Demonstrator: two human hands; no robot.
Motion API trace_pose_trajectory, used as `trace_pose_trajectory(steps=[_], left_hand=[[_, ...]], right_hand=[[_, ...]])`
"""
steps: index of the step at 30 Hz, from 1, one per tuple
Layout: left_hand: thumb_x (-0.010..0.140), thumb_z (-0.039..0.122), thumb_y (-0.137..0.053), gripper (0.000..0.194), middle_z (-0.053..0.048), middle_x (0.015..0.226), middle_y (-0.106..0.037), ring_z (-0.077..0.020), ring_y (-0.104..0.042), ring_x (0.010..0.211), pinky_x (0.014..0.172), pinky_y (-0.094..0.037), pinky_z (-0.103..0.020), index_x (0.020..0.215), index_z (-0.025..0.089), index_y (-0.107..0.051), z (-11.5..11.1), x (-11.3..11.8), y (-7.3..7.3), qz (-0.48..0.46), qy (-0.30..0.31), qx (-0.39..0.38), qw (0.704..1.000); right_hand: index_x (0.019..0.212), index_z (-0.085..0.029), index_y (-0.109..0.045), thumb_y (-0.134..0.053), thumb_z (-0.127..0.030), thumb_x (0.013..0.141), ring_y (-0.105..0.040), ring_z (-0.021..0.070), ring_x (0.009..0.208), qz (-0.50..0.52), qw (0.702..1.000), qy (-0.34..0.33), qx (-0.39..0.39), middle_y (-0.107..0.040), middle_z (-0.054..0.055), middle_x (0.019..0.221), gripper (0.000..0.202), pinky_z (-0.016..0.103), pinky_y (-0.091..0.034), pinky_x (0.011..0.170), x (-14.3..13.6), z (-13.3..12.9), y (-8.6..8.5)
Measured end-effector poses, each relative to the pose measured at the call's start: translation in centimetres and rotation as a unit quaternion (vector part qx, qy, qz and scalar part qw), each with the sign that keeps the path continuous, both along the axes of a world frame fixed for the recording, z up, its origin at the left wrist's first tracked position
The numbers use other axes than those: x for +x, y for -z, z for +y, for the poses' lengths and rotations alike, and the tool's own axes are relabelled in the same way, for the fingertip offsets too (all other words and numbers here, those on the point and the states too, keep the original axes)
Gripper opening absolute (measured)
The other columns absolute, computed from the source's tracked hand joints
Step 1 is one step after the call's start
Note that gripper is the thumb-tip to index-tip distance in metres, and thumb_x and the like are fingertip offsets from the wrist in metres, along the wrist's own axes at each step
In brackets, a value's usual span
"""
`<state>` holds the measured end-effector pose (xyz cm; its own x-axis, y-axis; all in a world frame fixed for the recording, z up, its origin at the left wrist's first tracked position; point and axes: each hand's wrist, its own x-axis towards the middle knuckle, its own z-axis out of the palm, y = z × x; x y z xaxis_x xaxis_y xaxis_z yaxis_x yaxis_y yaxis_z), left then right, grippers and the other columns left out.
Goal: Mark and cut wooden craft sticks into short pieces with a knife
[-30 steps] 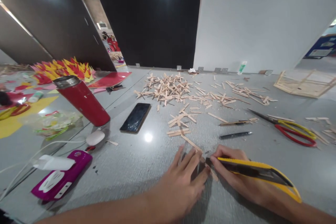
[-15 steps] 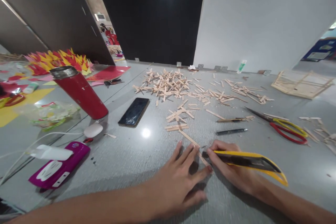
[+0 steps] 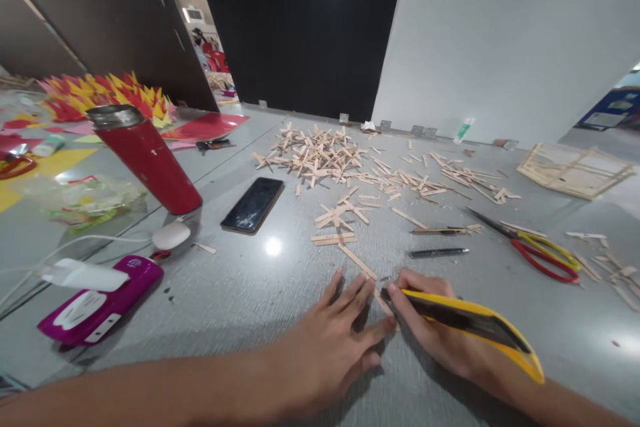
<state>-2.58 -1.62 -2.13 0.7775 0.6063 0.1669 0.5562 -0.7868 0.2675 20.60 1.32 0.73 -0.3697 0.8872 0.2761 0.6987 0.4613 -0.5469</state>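
Observation:
My left hand (image 3: 345, 333) lies spread on the grey table, its fingertips pressing on a thin wooden stick (image 3: 384, 303). My right hand (image 3: 433, 317) is closed around a yellow and black utility knife (image 3: 470, 320). The knife's front end meets the stick beside my left fingers; the blade is too dark and small to make out. Another wooden stick (image 3: 357, 261) touches the far end of the held one and runs up towards a flat pair of sticks (image 3: 334, 239).
Farther back lie a heap of wooden sticks (image 3: 320, 153), a pen (image 3: 439, 253), scissors (image 3: 545, 260) and a stick frame (image 3: 575, 170). To the left are a phone (image 3: 253, 205), a red bottle (image 3: 150, 160), and a purple power strip (image 3: 100, 303) with a cable.
The knife has tilted, its rear end swinging lower, while its front stays at the stick. My left hand keeps pressing with little change. The whole view has shifted slightly.

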Motion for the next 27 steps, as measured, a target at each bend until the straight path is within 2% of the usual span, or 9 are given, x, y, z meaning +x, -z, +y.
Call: trace_pose_trajectory(steps=[3,6,10,13,19,24,27], left_hand=[[0.115,0.037,-0.047,0.055,-0.019,0.176,-0.028,-0.0377,-0.028,0.163,0.131,-0.024,-0.061,0.168,0.026,-0.034,0.4,-0.2,0.0,0.002,0.005,0.009,1.0],[0.11,0.025,-0.055,0.066,-0.026,0.175,-0.028,-0.0412,-0.028,0.162,0.131,-0.026,-0.057,0.17,0.018,-0.028,0.7,-0.2,-0.1,0.028,0.031,0.029,0.999],[0.099,0.012,-0.061,0.082,-0.031,0.172,-0.028,-0.044,-0.029,0.161,0.128,-0.033,-0.056,0.171,0.013,-0.02,0.7,-0.2,-0.3,0.036,0.044,0.036,0.998],[0.101,0.012,-0.058,0.077,-0.029,0.172,-0.032,-0.0435,-0.033,0.16,0.127,-0.036,-0.057,0.17,0.015,-0.023,0.7,-0.2,-0.6,0.034,0.038,0.035,0.998],[0.105,0.017,-0.058,0.073,-0.03,0.166,-0.043,-0.0443,-0.041,0.156,0.124,-0.04,-0.057,0.169,0.014,-0.025,0.7,0.0,-0.6,0.051,0.036,0.055,0.997],[0.109,0.018,-0.052,0.072,-0.031,0.168,-0.039,-0.043,-0.037,0.158,0.125,-0.037,-0.057,0.172,0.014,-0.018,0.5,0.0,0.2,0.039,0.031,0.069,0.996],[0.11,0.017,-0.049,0.07,-0.03,0.168,-0.039,-0.0417,-0.038,0.158,0.126,-0.036,-0.056,0.173,0.014,-0.017,0.5,-0.1,0.2,0.041,0.03,0.081,0.995]], right_hand=[[0.071,-0.028,-0.043,-0.044,-0.039,0.107,-0.061,0.0189,0.056,0.009,1.0,-0.012,0.007,-0.06,-0.001,0.062,0.038,0.033,-0.054,0.063,-0.3,0.0,0.2],[0.068,-0.028,-0.041,-0.045,-0.041,0.108,-0.054,0.0162,0.049,0.014,1.0,-0.012,0.014,-0.052,-0.003,0.056,0.042,0.03,-0.047,0.054,-0.4,0.0,0.3],[0.069,-0.028,-0.042,-0.04,-0.04,0.109,-0.054,0.0154,0.049,0.017,1.0,-0.003,0.023,-0.053,-0.003,0.057,0.042,0.03,-0.046,0.057,-0.5,-0.2,0.4],[0.07,-0.028,-0.041,-0.039,-0.039,0.109,-0.054,0.015,0.049,0.019,0.999,-0.002,0.026,-0.052,-0.004,0.057,0.041,0.03,-0.047,0.06,-0.5,-0.2,0.7],[0.07,-0.027,-0.04,-0.045,-0.034,0.109,-0.051,0.0123,0.045,0.015,0.999,-0.022,0.022,-0.046,-0.006,0.055,0.039,0.025,-0.041,0.052,-0.1,0.1,1.4],[0.07,-0.027,-0.039,-0.045,-0.033,0.109,-0.05,0.0124,0.045,0.018,0.999,-0.026,0.027,-0.045,-0.006,0.054,0.04,0.026,-0.04,0.052,0.2,0.2,1.7],[0.07,-0.028,-0.039,-0.045,-0.035,0.109,-0.049,0.0124,0.044,0.024,0.999,-0.039,0.029,-0.044,-0.007,0.054,0.04,0.027,-0.037,0.05,0.2,0.3,2.1]])
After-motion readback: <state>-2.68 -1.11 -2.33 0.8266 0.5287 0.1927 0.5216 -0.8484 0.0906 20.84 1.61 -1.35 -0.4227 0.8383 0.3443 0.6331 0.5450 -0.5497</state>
